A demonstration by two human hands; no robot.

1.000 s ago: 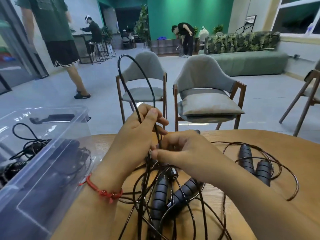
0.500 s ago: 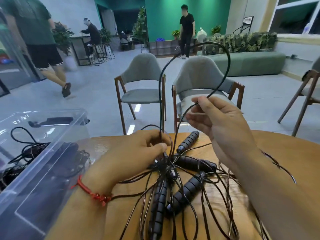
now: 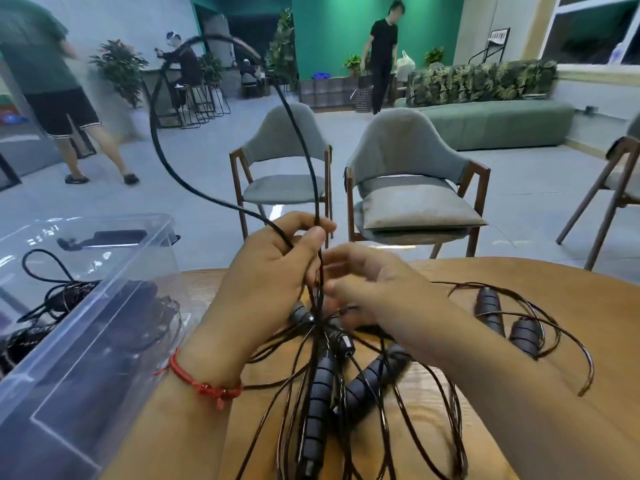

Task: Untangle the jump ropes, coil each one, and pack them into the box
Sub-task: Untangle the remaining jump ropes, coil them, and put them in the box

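Note:
A tangle of black jump ropes (image 3: 349, 403) lies on the round wooden table (image 3: 588, 306). Ribbed black handles lie in it; two more handles (image 3: 505, 323) sit to the right. My left hand (image 3: 273, 282) pinches the rope between thumb and fingers, and a tall rope loop (image 3: 162, 147) arcs up and to the left from it. My right hand (image 3: 377, 292), blurred, is just right of the left, fingers curled at the rope strands; its grip cannot be made out. A clear plastic box (image 3: 83, 327) at the left holds coiled black ropes (image 3: 59, 296).
Two grey chairs (image 3: 408, 188) stand beyond the table's far edge, a third chair (image 3: 613, 188) at the right. Three people are in the room behind, one person (image 3: 59, 88) walking at the left. A green sofa (image 3: 491, 123) stands at the back.
The right hand came down from the raised loop to the strands beside the left hand. The loop has swung from the right over to the left. The left hand rose slightly.

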